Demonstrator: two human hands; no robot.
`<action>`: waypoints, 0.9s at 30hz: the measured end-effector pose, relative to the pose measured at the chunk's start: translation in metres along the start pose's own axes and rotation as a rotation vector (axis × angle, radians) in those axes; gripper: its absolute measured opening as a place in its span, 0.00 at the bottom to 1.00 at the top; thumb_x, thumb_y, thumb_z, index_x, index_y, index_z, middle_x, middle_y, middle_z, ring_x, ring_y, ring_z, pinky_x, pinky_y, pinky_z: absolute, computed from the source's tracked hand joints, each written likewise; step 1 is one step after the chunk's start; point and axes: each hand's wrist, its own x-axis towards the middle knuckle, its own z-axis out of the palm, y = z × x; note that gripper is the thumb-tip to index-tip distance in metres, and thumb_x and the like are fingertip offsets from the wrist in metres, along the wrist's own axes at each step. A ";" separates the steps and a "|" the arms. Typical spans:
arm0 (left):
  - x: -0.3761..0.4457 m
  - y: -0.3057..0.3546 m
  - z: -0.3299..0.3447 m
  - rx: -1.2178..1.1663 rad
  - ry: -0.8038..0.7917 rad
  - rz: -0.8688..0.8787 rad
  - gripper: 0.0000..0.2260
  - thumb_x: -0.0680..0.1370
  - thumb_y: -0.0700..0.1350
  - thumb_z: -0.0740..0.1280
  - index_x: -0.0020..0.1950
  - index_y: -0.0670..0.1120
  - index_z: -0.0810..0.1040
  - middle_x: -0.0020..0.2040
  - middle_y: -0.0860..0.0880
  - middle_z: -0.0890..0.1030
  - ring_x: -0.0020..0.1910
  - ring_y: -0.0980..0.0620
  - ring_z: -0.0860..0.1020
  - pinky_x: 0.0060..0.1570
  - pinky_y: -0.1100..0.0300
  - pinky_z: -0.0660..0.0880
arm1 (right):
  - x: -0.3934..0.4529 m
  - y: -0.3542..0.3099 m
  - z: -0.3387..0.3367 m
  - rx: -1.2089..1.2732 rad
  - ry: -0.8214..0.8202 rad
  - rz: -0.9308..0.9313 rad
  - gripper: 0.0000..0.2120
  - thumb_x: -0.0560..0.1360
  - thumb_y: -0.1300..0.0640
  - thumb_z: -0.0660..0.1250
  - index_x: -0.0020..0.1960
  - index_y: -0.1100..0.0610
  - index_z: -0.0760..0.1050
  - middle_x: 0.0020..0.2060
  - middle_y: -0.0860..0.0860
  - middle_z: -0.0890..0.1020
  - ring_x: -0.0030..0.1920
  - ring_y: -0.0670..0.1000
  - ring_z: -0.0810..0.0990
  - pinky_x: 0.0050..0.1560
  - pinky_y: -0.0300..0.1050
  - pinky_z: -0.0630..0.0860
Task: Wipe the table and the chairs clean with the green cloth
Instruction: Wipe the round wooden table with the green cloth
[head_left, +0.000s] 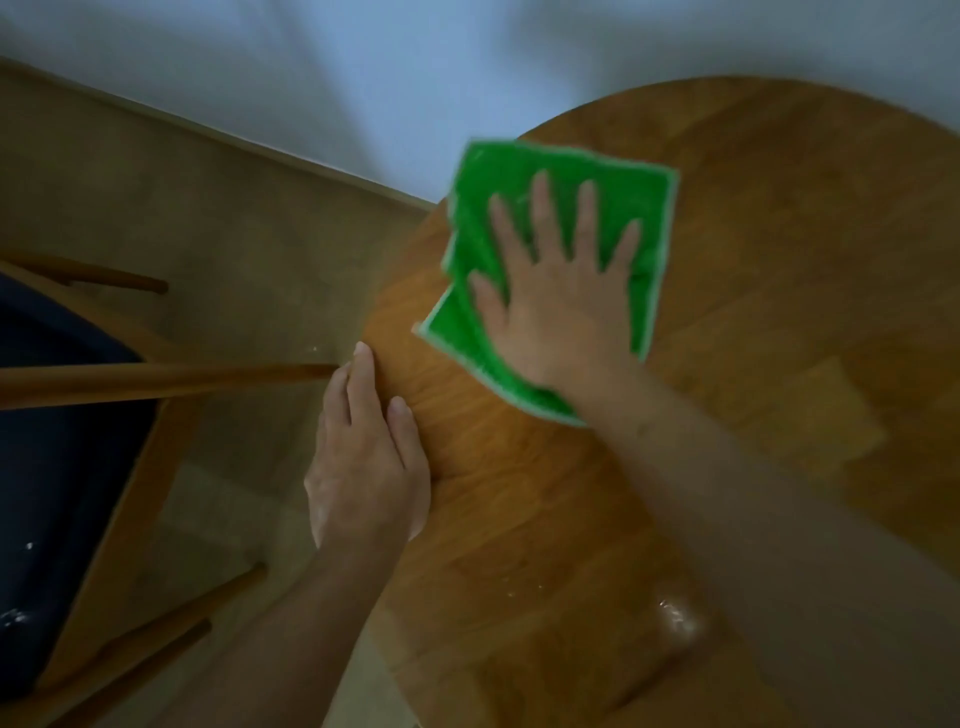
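Observation:
A round wooden table (753, 260) fills the right of the view. The green cloth (639, 197) with a pale edge lies flat on the table's far left part. My right hand (561, 291) presses on the cloth with its fingers spread and straight. My left hand (363, 457) rests on the table's left rim, fingers straight along the edge and thumb on the top. A wooden chair (130, 483) with a dark blue seat stands to the left of the table, with white specks on the seat.
A white wall (363, 78) runs along the back above a beige floor (182, 197). A wet, shiny patch (675, 613) and small white crumbs lie on the near part of the table. The chair's top rail (156, 382) reaches almost to the table's rim.

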 end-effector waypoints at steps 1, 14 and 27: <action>0.000 0.000 0.000 -0.008 0.002 -0.002 0.25 0.81 0.59 0.46 0.77 0.55 0.50 0.75 0.50 0.60 0.70 0.49 0.65 0.59 0.45 0.69 | -0.017 -0.012 0.004 -0.001 -0.013 -0.085 0.32 0.77 0.34 0.37 0.78 0.45 0.42 0.78 0.54 0.44 0.76 0.65 0.42 0.70 0.73 0.40; -0.001 0.001 -0.004 -0.005 -0.016 -0.047 0.24 0.81 0.58 0.46 0.76 0.56 0.48 0.75 0.51 0.59 0.70 0.50 0.64 0.60 0.45 0.68 | -0.016 0.061 0.000 0.029 -0.014 0.106 0.32 0.77 0.32 0.37 0.78 0.42 0.41 0.79 0.50 0.44 0.77 0.61 0.42 0.70 0.71 0.40; -0.003 -0.006 -0.009 -0.504 0.173 -0.062 0.21 0.82 0.48 0.53 0.75 0.48 0.63 0.56 0.72 0.75 0.49 0.77 0.71 0.44 0.83 0.63 | -0.095 -0.051 0.024 0.033 -0.002 -0.309 0.28 0.79 0.38 0.47 0.78 0.45 0.54 0.78 0.54 0.55 0.76 0.63 0.51 0.70 0.72 0.48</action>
